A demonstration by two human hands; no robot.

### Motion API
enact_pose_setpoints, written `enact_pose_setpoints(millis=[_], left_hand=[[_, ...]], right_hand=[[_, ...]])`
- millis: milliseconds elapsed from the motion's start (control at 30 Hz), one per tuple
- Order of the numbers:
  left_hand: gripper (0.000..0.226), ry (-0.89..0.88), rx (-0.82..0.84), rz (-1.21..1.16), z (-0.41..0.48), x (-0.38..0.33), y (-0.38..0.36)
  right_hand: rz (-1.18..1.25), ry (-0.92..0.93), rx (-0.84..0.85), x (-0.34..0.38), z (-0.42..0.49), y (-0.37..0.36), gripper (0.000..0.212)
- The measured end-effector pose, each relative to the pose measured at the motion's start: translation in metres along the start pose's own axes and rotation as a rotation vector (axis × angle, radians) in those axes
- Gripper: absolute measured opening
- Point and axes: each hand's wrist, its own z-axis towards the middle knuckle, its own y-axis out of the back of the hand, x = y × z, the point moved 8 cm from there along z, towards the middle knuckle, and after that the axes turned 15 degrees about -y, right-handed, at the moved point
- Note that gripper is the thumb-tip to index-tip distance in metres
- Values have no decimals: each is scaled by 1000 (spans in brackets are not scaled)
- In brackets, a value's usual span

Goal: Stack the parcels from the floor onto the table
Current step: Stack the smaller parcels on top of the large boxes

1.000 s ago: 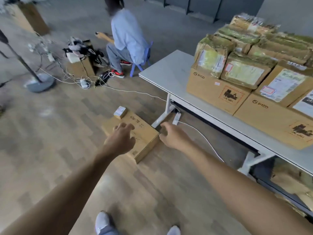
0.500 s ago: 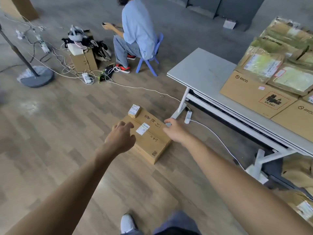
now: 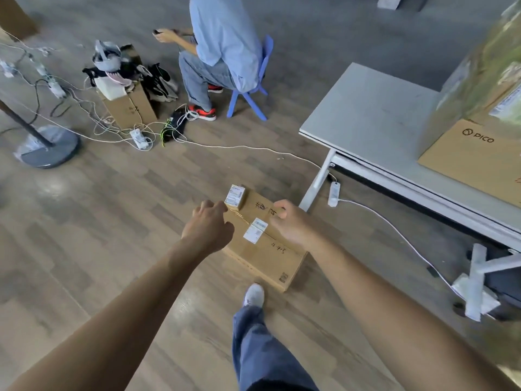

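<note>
Both my arms reach forward and down toward the flat brown parcel lying on the wooden floor just short of the table leg. My left hand hangs over the parcel's left edge with the fingers curled loosely under, holding nothing. My right hand is over the parcel's right side, thumb and fingers half bent and apart, also gripping nothing; I cannot tell whether either hand touches the cardboard. A small labelled box sits on the parcel's far corner, just beside my left knuckles.

Compared with half a second ago, the parcel is nearer and lower in view, both hands have closed in over its top from the sides, and my leg and white shoe have stepped up next to its near edge.

On the table, well to the right, a large PICO carton carries blurred wrapped parcels. A white power strip and its cable lie on the floor between the parcel and the table frame. Farther off, a person in a light blue shirt sits on a blue stool, beside a cluttered carton and tangled cables.
</note>
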Motion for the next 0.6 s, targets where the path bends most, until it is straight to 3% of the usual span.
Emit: enact_pose_setpoints(millis=[300, 600], left_hand=[[44, 11, 151, -10, 188, 56, -53], [46, 95, 264, 18, 357, 179, -225]], right_hand=[[105, -93, -23, 15, 156, -7, 40], [33, -144, -93, -52, 324, -83, 42]])
